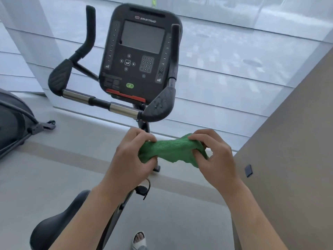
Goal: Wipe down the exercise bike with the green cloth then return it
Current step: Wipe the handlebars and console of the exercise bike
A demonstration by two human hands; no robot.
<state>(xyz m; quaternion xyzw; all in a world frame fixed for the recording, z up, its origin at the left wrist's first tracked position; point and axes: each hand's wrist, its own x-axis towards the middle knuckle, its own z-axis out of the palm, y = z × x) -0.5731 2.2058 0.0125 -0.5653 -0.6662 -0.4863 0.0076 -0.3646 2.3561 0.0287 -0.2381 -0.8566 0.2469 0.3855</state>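
Nearest the camera, a foot in a white sandal (139,239) stood on the pale grey floor (54,174), beside the black saddle (59,222) of the exercise bike (115,107). Above that, two bare forearms reached forward, and both hands held the green cloth (171,150) bunched between them in the air, below the handlebars and apart from them. The left hand (133,156) had its fingers and thumb curled round the cloth's left end; the right hand (214,156) pinched and gripped the right end, with a loose corner hanging under it. Farther on, the chrome and black handlebar (100,102) ran across, with a padded elbow rest (160,105) carrying water droplets on the right and another (59,76) on the left. Behind it rose the dark console (140,51), marked STAR TRAC, its screen blank, with a green button near the bottom. Part of another machine (16,123) sat at the left edge, a beige wall (288,141) on the right, and frosted window panels (234,69) beyond
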